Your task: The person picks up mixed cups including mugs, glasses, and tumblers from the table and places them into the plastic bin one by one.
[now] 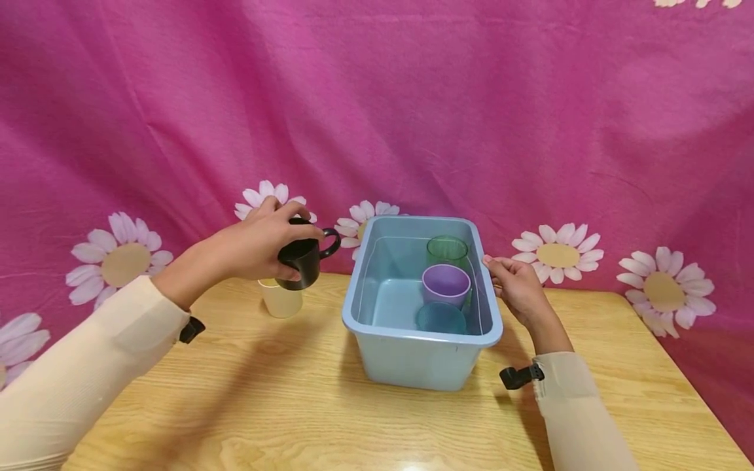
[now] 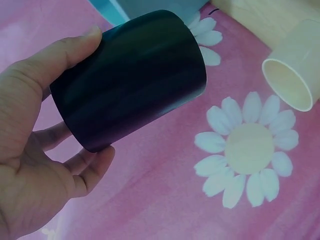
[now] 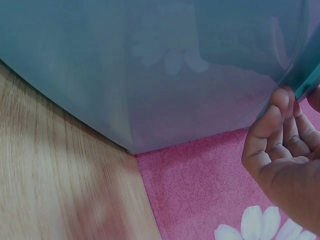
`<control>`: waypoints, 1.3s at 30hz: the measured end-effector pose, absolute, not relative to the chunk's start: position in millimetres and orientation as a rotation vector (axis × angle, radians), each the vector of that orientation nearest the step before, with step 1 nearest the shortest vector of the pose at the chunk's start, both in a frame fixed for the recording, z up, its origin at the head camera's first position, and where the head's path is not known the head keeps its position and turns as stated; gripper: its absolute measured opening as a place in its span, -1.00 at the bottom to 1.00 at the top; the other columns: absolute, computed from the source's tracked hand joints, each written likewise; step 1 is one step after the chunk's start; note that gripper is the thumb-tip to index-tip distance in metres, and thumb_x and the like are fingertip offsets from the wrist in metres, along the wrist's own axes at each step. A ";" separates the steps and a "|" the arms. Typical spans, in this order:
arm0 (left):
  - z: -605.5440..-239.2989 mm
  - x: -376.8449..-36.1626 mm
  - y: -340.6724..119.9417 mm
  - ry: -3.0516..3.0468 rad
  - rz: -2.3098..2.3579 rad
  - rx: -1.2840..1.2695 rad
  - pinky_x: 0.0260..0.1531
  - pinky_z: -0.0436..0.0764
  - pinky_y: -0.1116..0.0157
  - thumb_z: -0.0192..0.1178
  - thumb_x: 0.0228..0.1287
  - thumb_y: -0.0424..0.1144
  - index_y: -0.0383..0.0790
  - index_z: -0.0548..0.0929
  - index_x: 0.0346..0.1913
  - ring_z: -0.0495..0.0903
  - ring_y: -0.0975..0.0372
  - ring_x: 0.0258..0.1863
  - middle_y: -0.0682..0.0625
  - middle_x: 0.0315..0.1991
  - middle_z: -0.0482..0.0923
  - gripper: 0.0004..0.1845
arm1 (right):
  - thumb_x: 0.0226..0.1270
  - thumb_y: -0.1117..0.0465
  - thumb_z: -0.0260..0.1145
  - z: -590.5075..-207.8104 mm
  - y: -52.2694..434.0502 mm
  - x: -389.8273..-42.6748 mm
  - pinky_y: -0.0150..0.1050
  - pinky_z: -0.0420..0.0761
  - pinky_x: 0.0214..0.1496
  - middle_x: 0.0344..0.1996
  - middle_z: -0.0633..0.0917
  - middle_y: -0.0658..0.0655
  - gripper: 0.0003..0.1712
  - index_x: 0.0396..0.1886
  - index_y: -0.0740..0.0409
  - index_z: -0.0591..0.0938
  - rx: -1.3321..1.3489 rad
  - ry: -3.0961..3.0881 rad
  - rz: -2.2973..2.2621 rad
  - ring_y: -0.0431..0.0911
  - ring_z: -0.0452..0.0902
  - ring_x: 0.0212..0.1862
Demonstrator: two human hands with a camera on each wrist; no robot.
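Left hand (image 1: 268,242), fingers curled, clasps black cylindrical mug (image 1: 307,267) near far edge of wooden table (image 1: 283,405).
Right hand (image 1: 520,289) pinches blue rectangular plastic tub (image 1: 415,361) by rim (purple round cup (image 1: 446,288) inside).

Smooth mug (image 1: 309,267), glossy plastic tub (image 1: 419,362) — wood-grained table (image 1: 265,405), cloth backdrop (image 1: 471,118)

The left arm (image 1: 106,360) reaches out, and its hand (image 1: 268,243) is up over the tabletop's (image 1: 412,432) far edge, fingers bent in a grip. The right arm (image 1: 580,412) reaches forward too; its hand (image 1: 517,286) pinches with thumb and fingers.
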State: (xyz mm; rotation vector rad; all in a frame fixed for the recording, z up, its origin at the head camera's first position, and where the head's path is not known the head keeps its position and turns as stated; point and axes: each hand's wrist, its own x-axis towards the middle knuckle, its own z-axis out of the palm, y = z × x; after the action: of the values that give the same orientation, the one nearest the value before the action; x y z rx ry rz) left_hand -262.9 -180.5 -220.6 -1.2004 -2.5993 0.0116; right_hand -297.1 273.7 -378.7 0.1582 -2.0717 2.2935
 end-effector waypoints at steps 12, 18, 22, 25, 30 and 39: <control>-203.2 -256.2 -173.5 -2.525 0.039 -1.237 -0.12 0.45 0.00 0.69 -0.14 -0.13 0.03 0.69 0.16 0.43 -0.16 -0.07 -0.24 0.12 0.50 -0.32 | 0.51 0.06 0.31 -379.7 273.7 -296.9 -0.36 0.73 -0.20 -0.44 0.73 -0.04 -0.78 -0.32 0.00 0.77 0.162 -2.070 2.310 -0.24 0.67 -0.33; -197.3 -254.2 -164.4 -2.483 0.038 -1.260 -0.16 0.42 0.04 0.69 -0.13 -0.09 0.08 0.69 0.17 0.41 -0.13 -0.11 -0.22 0.13 0.49 -0.32 | 0.50 0.06 0.31 -379.6 275.0 -294.8 -0.36 0.73 -0.20 -0.44 0.73 -0.04 -0.79 -0.31 0.00 0.77 0.171 -2.072 2.312 -0.24 0.66 -0.33; -194.5 -253.1 -157.2 -2.455 0.025 -1.276 -0.19 0.44 0.05 0.67 -0.10 -0.08 0.08 0.68 0.20 0.39 -0.11 -0.11 -0.19 0.17 0.48 -0.31 | 0.50 0.08 0.31 -378.6 274.2 -294.2 -0.36 0.73 -0.20 -0.45 0.73 -0.04 -0.78 -0.32 0.01 0.78 0.190 -2.055 2.320 -0.24 0.67 -0.34; -192.4 -252.2 -151.9 -2.437 0.005 -1.281 -0.17 0.45 0.05 0.65 -0.09 -0.08 0.09 0.67 0.22 0.39 -0.10 -0.11 -0.15 0.19 0.47 -0.30 | 0.51 0.09 0.31 -378.5 273.0 -295.0 -0.37 0.72 -0.22 -0.46 0.73 -0.04 -0.78 -0.34 0.01 0.78 0.206 -2.046 2.322 -0.24 0.67 -0.35; -190.8 -250.5 -143.3 -2.422 -0.031 -1.293 -0.17 0.46 0.03 0.65 -0.08 -0.08 0.11 0.66 0.24 0.40 -0.13 -0.08 -0.14 0.19 0.46 -0.30 | 0.50 0.08 0.31 -379.0 273.1 -296.5 -0.36 0.73 -0.21 -0.45 0.72 -0.03 -0.78 -0.33 0.02 0.78 0.214 -2.051 2.314 -0.23 0.66 -0.35; -196.0 -251.5 -129.6 -2.362 -0.103 -1.344 -0.15 0.49 -0.01 0.66 -0.09 -0.07 0.09 0.65 0.23 0.39 -0.15 -0.05 -0.19 0.21 0.44 -0.29 | 0.50 0.07 0.31 -379.9 273.9 -297.3 -0.36 0.73 -0.21 -0.46 0.73 -0.03 -0.77 -0.34 0.03 0.78 0.203 -2.044 2.335 -0.24 0.67 -0.36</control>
State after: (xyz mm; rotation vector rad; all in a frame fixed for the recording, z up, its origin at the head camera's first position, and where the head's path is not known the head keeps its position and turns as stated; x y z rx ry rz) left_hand -251.5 -129.6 -196.0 -1.3437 -2.3617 -0.1025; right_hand -297.3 273.9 -379.9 0.2026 -2.0440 2.3346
